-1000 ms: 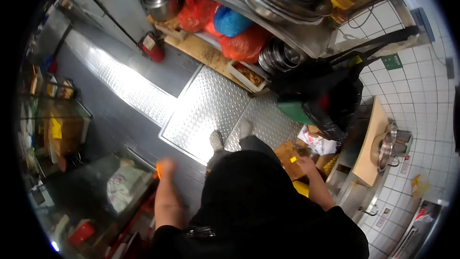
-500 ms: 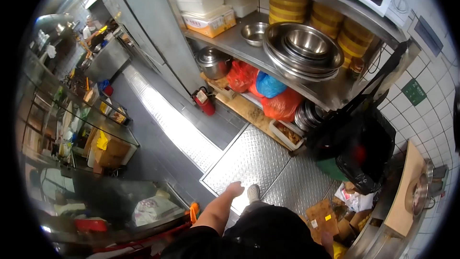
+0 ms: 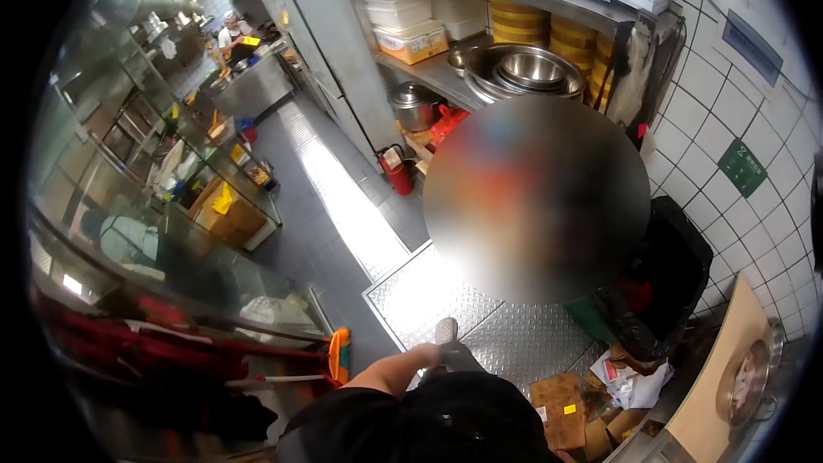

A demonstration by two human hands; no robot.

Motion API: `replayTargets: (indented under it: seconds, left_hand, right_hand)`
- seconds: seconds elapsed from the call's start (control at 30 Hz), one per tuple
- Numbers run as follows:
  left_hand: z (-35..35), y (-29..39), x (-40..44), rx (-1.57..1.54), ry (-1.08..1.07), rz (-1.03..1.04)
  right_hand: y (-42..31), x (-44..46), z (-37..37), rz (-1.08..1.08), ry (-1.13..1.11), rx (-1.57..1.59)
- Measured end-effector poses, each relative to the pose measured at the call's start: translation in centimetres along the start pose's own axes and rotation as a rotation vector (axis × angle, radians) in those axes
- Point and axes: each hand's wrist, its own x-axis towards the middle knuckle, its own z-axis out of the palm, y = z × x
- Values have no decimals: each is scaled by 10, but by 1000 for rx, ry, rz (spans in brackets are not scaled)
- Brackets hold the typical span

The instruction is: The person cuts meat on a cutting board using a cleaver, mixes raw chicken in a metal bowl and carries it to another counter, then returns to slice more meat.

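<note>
My left hand (image 3: 425,354) hangs in front of my body beside my dark trouser leg, above the shoe (image 3: 447,329). Its fingers are too small and smeared to make out, and no object shows in it. An orange thing (image 3: 340,355) is left of my left forearm. My right hand cannot be made out. A cardboard piece (image 3: 557,403) with a yellow label lies at the lower right, next to white and red packaging (image 3: 630,381). A large round blur (image 3: 536,197) hides the middle right, covering part of the shelving.
Steel shelving holds bowls (image 3: 531,70), a lidded pot (image 3: 415,105) and yellow round containers (image 3: 519,24). A fire extinguisher (image 3: 396,170) stands by the grey wall. A bin with a black bag (image 3: 656,291) is right. Another person (image 3: 231,39) stands far back left. Metal plates (image 3: 429,291) cover the floor.
The view has tilted up, showing more of the room. My left hand has moved from the orange thing towards my leg. My right hand has dropped out of sight. The large blur has appeared.
</note>
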Motion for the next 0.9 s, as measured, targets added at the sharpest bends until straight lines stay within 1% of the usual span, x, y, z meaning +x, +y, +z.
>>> replayTargets:
  seconds: [0.03,0.13,0.17,0.23,0.27,0.37,0.4,0.43,0.47,0.5,0.53,0.57,0.6,0.63,0.67,0.7,0.77,0.8,0.83,0.9]
  left_hand:
    - [13,13,-3,16,-44,49]
    - [30,37,-2,-120,77,14]
    - [34,43,-3,-119,46,72]
    - [21,59,-10,-114,-22,191]
    - [-10,89,-40,-116,-154,181]
    - [2,102,-15,-130,-239,378]
    - [16,97,9,-315,-457,287]
    - [-24,130,-24,35,-313,681]
    - [-14,120,4,-201,-438,819]
    - [-6,103,27,129,-244,724]
    - [-14,119,30,-270,-381,90]
    - [-9,90,59,-193,-294,370]
    - [-20,91,73,28,-222,410]
    - [-38,106,87,225,-112,457]
    - [-62,138,83,203,-101,377]
    - [-89,187,56,185,-89,288]
    - [-92,197,125,382,-110,473]
    - [-103,240,121,374,-103,437]
    - [-122,302,92,364,-90,393]
    - [-126,359,122,454,-55,541]
  right_hand:
    - [8,1,-6,1,0,10]
    - [43,6,-16,2,0,24]
    - [58,8,-18,-1,-3,24]
    - [100,18,-19,-28,1,5]
    - [125,21,-15,-36,6,-5]
    - [209,41,6,-85,56,-41]
    - [235,39,19,-101,106,-28]
    - [126,-11,-45,-50,267,330]
    - [68,-23,-82,11,253,490]
    - [100,-21,-66,-141,253,524]
    - [75,-26,-79,76,200,563]
    - [111,-17,-53,-409,386,-209]
    - [80,-24,-62,12,414,265]
    - [53,-29,-94,175,256,253]
    - [45,-28,-105,221,295,266]
    - [44,-40,-109,269,327,282]
    - [34,-50,-145,345,390,288]
    - [35,-56,-159,371,412,288]
    - [42,-62,-166,422,446,314]
    - [48,-67,-174,512,504,363]
